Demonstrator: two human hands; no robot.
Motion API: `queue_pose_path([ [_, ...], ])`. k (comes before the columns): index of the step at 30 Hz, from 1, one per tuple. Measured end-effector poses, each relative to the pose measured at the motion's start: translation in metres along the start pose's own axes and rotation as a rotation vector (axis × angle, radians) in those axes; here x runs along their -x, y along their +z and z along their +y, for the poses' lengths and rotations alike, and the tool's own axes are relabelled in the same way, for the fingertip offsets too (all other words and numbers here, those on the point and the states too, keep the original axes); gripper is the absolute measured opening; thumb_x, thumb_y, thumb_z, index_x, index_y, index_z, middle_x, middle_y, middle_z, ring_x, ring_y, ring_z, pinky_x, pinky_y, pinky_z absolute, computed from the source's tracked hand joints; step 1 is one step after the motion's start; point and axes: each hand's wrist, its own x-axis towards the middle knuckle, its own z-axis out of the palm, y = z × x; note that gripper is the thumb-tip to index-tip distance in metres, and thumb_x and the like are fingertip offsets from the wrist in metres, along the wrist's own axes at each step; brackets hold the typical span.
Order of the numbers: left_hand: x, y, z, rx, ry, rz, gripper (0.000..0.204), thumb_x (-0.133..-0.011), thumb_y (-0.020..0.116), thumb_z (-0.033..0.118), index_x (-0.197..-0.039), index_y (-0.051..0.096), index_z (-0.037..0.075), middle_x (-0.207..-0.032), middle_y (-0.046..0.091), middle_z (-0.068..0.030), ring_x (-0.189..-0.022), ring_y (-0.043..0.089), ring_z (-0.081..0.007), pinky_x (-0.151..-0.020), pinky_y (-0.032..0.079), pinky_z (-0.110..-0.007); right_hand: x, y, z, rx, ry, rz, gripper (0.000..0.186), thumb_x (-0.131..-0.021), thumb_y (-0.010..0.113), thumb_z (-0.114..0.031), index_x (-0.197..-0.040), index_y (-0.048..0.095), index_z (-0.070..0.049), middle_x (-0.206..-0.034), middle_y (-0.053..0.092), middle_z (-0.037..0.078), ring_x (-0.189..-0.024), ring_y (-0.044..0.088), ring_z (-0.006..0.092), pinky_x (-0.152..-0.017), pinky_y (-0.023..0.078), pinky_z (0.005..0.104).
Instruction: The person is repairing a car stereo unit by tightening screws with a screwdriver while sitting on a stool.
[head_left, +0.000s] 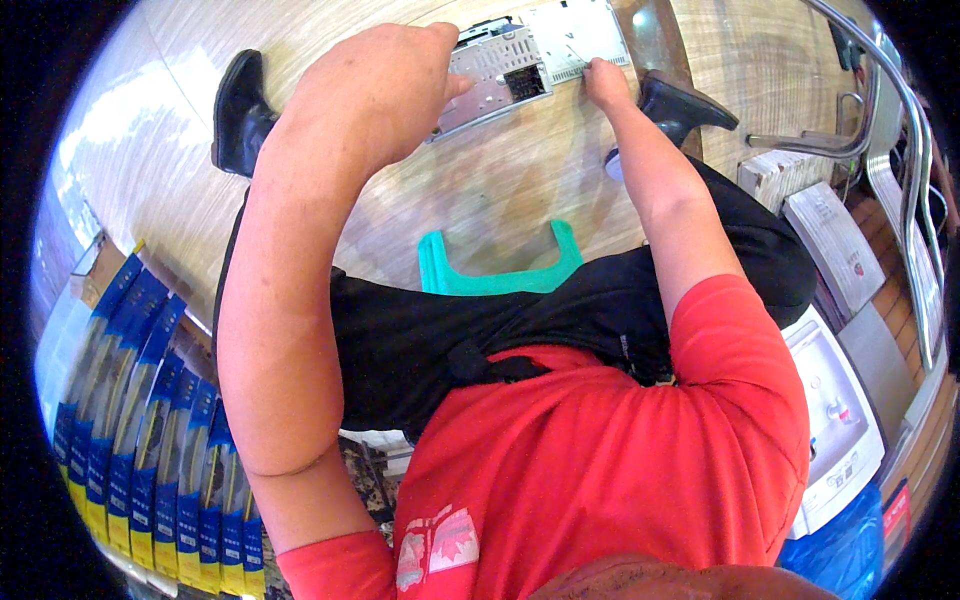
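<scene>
A flat, perforated silver metal casing [495,72] with a dark square opening lies on the floor between my feet. A white panel [580,35] with small holes and a slotted edge adjoins its right side. My left hand [415,75] is at the casing's left end, thumb and a finger reaching over it as if gripping it; the other fingers are hidden. At the panel's near edge, my right hand [607,85] has its fingertips pinched together. A thin dark line runs from them over the panel, too fine to name.
A green U-shaped piece [500,280] lies on the floor by my legs. Several blue-and-yellow packages [150,440] stand in a row at left. Bent metal tubing [890,110], a whitish package [835,245] and a white box [835,420] are at right.
</scene>
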Motion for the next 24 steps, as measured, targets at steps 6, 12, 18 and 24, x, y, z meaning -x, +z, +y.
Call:
queue_pose_path([
  [6, 0.0, 0.003, -0.001, -0.023, 0.009, 0.007, 0.045, -0.095, 0.063, 0.028, -0.133, 0.057, 0.003, -0.111, 0.068, -0.0267, -0.108, 0.063, -0.0445, -0.093, 0.05, -0.052, 0.003, -0.003, -0.001, -0.132, 0.094, 0.036, 0.028, -0.092, 0.063, -0.025, -0.1, 0.071, 0.0, -0.094, 0.073, 0.021, -0.091, 0.07, 0.036, -0.085, 0.054, 0.0437],
  [12, -0.002, 0.002, 0.0, -0.027, 0.023, 0.034, 0.044, -0.095, 0.062, 0.027, -0.132, 0.057, 0.004, -0.112, 0.067, -0.0266, -0.108, 0.062, -0.045, -0.092, 0.05, -0.052, -0.004, 0.007, 0.032, -0.486, 0.411, 0.05, 0.028, -0.089, 0.068, -0.026, -0.104, 0.074, -0.004, -0.094, 0.076, 0.011, -0.084, 0.073, 0.0245, -0.081, 0.055, 0.0355],
  [18, 0.004, 0.006, -0.002, -0.005, 0.033, 0.096, 0.042, -0.095, 0.063, 0.027, -0.131, 0.058, 0.005, -0.111, 0.068, -0.0264, -0.108, 0.062, -0.0446, -0.092, 0.049, -0.052, 0.012, 0.001, 0.012, -0.307, 0.313, 0.045, 0.027, -0.087, 0.071, -0.027, -0.104, 0.075, -0.007, -0.098, 0.076, 0.011, -0.091, 0.072, 0.0234, -0.082, 0.054, 0.0346],
  [24, 0.003, 0.008, -0.004, 0.003, 0.057, 0.119, 0.041, -0.095, 0.063, 0.027, -0.128, 0.059, 0.004, -0.108, 0.068, -0.0267, -0.106, 0.063, -0.0446, -0.09, 0.05, -0.052, 0.012, -0.002, 0.004, -0.253, 0.183, 0.029, 0.028, -0.088, 0.07, -0.031, -0.104, 0.075, -0.009, -0.099, 0.075, 0.014, -0.094, 0.071, 0.0298, -0.085, 0.054, 0.0395],
])
